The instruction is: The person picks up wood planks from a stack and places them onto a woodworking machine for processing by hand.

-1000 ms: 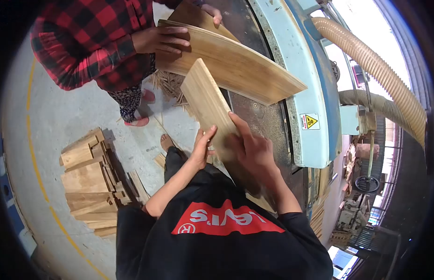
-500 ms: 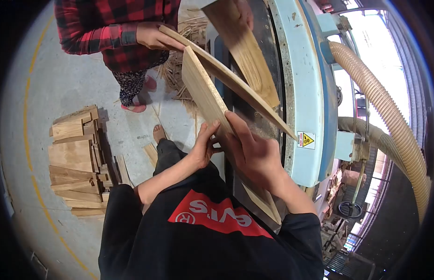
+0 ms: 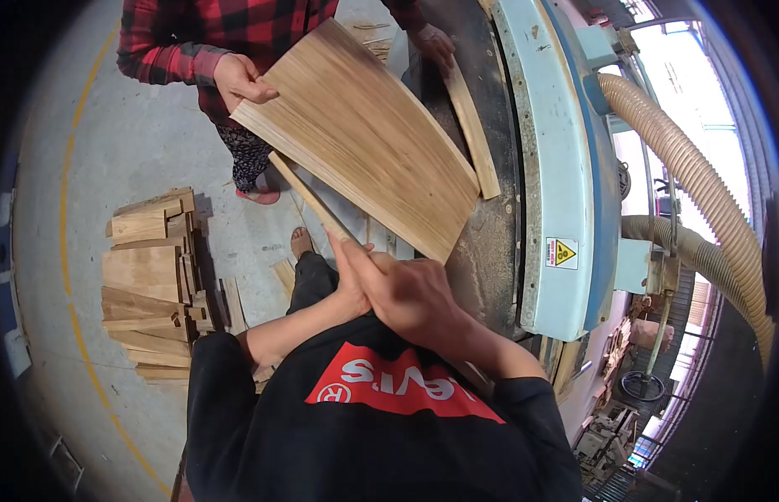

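A wooden board [image 3: 304, 191] turned edge-on is held between my two hands close to my chest. My left hand [image 3: 350, 280] is closed at its edge, partly hidden behind my right hand [image 3: 410, 293], which also grips it. Just beyond, a wide tapered wooden board [image 3: 372, 138] shows its broad face. A co-worker's hand [image 3: 243, 81] holds that board at its left corner. The co-worker's other hand [image 3: 433, 43] rests at the end of another wooden piece [image 3: 473, 125], seen nearly edge-on over the machine's dark bed.
A light-blue machine [image 3: 557, 176] with a warning sticker [image 3: 562, 253] stands on the right, with ribbed hoses [image 3: 657, 142] behind it. Stacked wooden boards [image 3: 146, 284] lie on the floor [image 3: 146, 151] at left. Sawdust covers part of the machine bed [image 3: 494, 251].
My board has swung left and turned edge-on, and my right hand has come over my left. The co-worker's nearer board has turned its broad face up; their farther piece has turned nearly edge-on.
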Motion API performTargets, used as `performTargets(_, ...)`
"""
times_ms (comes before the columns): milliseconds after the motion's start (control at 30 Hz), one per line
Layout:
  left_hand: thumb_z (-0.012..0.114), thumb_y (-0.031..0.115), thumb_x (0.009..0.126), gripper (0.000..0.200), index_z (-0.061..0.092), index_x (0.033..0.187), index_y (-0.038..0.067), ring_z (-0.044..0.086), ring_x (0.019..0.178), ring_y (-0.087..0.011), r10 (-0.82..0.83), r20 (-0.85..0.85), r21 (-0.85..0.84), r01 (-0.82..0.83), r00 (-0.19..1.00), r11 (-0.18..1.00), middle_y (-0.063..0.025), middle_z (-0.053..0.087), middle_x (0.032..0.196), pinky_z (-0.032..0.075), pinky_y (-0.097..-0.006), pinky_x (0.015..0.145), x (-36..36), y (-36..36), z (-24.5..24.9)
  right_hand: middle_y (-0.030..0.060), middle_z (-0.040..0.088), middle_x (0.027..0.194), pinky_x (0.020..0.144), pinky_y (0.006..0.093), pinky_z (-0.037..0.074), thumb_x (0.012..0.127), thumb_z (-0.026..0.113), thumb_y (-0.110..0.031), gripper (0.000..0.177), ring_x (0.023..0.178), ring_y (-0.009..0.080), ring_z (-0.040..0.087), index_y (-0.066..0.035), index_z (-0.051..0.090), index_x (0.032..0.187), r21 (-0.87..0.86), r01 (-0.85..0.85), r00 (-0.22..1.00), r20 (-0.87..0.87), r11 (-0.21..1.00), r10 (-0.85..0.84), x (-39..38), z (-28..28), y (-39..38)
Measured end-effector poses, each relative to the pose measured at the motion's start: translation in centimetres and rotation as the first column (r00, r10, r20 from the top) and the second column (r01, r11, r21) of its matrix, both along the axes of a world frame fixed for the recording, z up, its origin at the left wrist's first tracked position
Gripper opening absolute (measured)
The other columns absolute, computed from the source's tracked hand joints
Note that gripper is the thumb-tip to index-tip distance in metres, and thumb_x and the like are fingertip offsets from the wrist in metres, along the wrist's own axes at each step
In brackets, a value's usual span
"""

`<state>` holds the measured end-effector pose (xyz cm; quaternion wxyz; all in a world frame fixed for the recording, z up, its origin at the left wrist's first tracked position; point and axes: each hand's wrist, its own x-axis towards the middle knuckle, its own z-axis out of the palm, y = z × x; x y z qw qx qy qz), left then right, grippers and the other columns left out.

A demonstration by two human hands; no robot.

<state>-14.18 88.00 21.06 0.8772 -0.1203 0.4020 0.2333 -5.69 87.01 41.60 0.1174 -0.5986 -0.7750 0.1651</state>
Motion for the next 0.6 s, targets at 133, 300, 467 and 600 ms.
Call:
performTargets(133,0.037,0.098,0.086,0.097,0.063,0.117,0.01,0.068,0.111,-0.0275,-0.056,0.022,0.008,0.056,0.998,0.998,-0.0124,0.068,0.115,0.057,-0.0469,0.093,-1.1,-0.5,-0.2,0.011,0.066,0.083,0.062,0.0396,0.058,0.083,0.07,-0.009,0.06,0.067,0.0278,0.072,-0.004,0.062,0.142,0.04,-0.042,0.995,0.089,0.998,0.038,-1.3,-2.4,-1.1)
performTargets(300,0.037,0.098,0.086,0.096,0.063,0.117,0.011,0.068,0.111,-0.0276,-0.078,0.037,0.061,0.076,0.996,0.995,-0.0123,0.068,0.115,0.057,-0.047,0.094,-1.4,-0.1,-0.4,0.0094,0.068,0.088,0.064,0.0397,0.059,0.084,0.068,-0.013,0.062,0.068,0.0275,0.073,-0.008,0.059,0.146,0.073,-0.021,0.976,0.218,0.997,0.004,-2.0,-3.7,-2.3)
performTargets(467,0.036,0.098,0.087,0.096,0.062,0.118,0.011,0.067,0.112,-0.0277,-0.08,0.028,0.113,0.076,0.996,0.991,-0.0123,0.068,0.116,0.057,-0.0471,0.094,-1.9,0.1,-0.3,0.0097,0.068,0.09,0.066,0.0391,0.06,0.083,0.069,-0.013,0.07,0.07,0.027,0.074,-0.008,0.054,0.151,0.049,0.069,0.979,0.191,0.996,-0.077,-1.6,-4.1,-2.4)
performTargets(600,0.036,0.097,0.087,0.096,0.062,0.119,0.011,0.067,0.112,-0.0278,-0.084,0.011,0.147,0.082,0.996,0.986,-0.0122,0.068,0.116,0.057,-0.0472,0.094,-2.3,0.4,-0.1,0.0107,0.068,0.09,0.067,0.0396,0.06,0.084,0.069,-0.014,0.071,0.075,0.0265,0.075,-0.007,0.052,0.152,0.075,0.092,0.96,0.257,0.993,-0.108,-2.1,-3.8,-2.4)
